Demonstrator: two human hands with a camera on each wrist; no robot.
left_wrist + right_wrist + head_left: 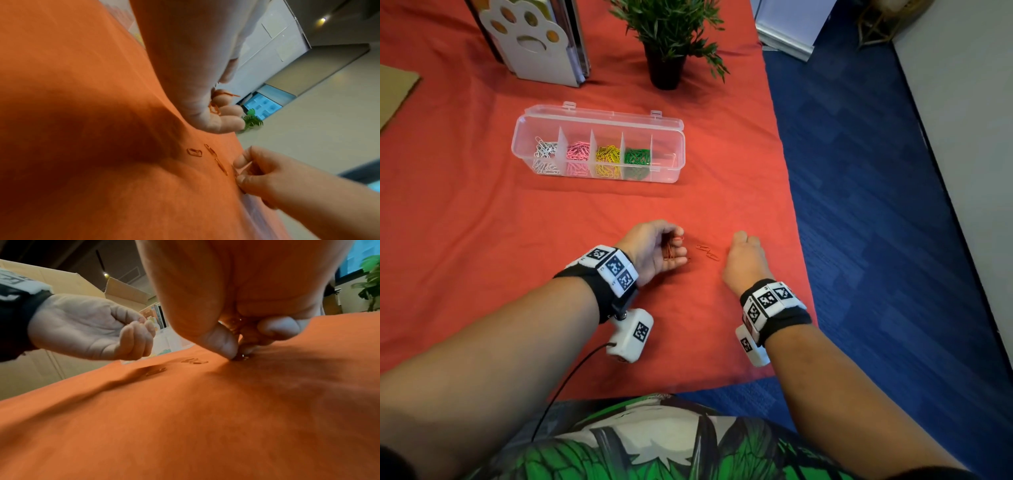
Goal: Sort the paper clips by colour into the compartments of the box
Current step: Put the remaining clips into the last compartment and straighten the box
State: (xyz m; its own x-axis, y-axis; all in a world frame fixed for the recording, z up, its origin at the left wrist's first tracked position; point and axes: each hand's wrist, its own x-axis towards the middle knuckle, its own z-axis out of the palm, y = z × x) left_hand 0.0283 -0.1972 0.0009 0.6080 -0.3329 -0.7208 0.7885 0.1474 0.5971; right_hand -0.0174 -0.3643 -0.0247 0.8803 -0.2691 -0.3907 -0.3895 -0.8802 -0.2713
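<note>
A clear box (599, 118) stands open on the orange cloth, with white (545, 155), pink (578, 154), yellow (607, 159) and green (637, 160) clips in separate compartments. What the rightmost compartment (667, 161) holds is hard to tell. My left hand (677, 246) lies palm-up and cupped, its curled fingers holding a bunch of orange clips (213, 107). A few orange clips (708, 251) lie loose on the cloth between my hands. My right hand (239, 356) reaches down to the cloth, thumb and fingertip pinching an orange clip (241, 358) that is mostly hidden.
A potted plant (666, 44) and a white paw-print book holder (534, 41) stand behind the box. The cloth's right edge (796, 219) drops to blue carpet close to my right hand. A piece of cardboard (393, 92) lies at the far left.
</note>
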